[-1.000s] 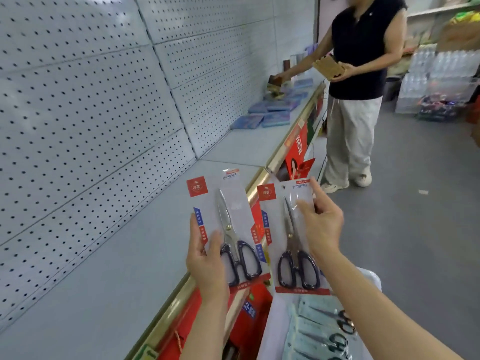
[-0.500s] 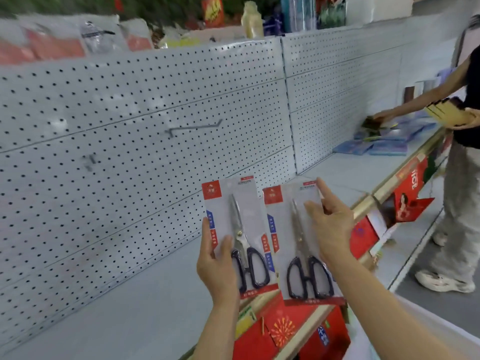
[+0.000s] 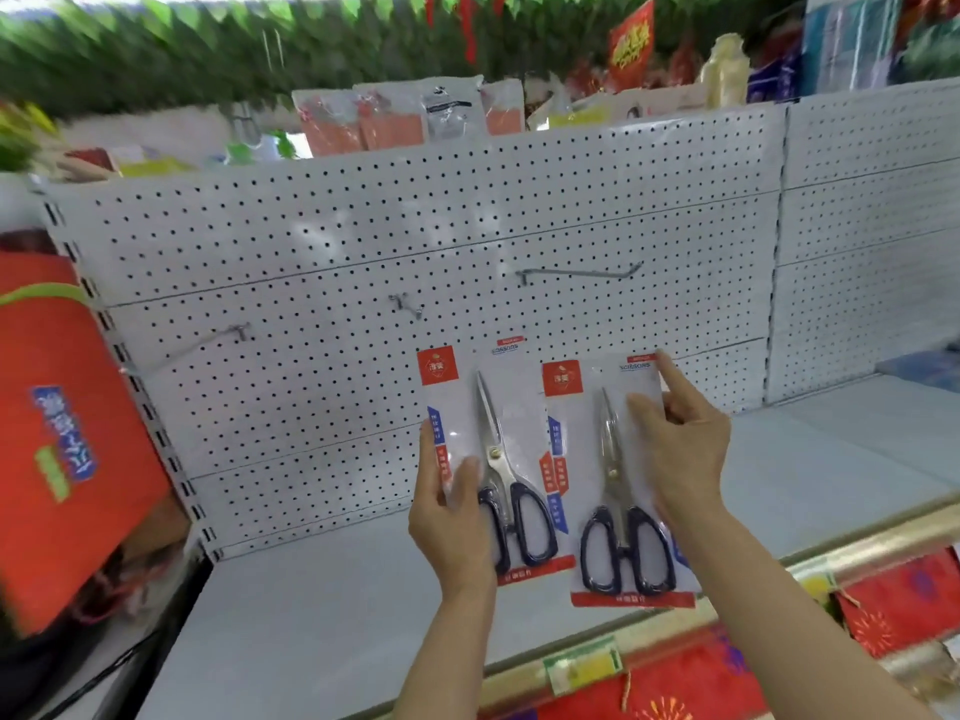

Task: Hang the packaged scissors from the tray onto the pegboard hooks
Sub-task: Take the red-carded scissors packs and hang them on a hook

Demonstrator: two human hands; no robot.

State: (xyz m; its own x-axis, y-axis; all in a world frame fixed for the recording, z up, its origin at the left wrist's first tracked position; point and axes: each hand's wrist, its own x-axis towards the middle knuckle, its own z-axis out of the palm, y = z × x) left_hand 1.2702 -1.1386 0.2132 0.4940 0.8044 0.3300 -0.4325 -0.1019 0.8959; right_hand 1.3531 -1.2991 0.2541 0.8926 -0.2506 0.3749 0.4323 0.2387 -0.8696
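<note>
I hold two packaged scissors upright in front of the white pegboard (image 3: pixel 332 241). My left hand (image 3: pixel 451 522) grips the left scissors pack (image 3: pixel 493 423) by its lower left edge. My right hand (image 3: pixel 680 449) grips the right scissors pack (image 3: pixel 587 449) along its right side, index finger up at the top corner. Both packs have black-handled scissors and red labels. Three bare metal hooks stick out of the board: a long hook (image 3: pixel 582 272) above the packs, a short hook (image 3: pixel 408 304) to the left, and a left hook (image 3: pixel 228 335). The tray is out of view.
A grey shelf (image 3: pixel 322 605) runs below the pegboard, with a gold front rail (image 3: pixel 857 548) and red decorations beneath it. A large red bag (image 3: pixel 62 423) hangs at the left. Packaged goods and green foliage sit above the board.
My view has swung left and up from the aisle to face the pegboard. Both hands still hold their packs, now level with the hooks. The person at the right has left the view.
</note>
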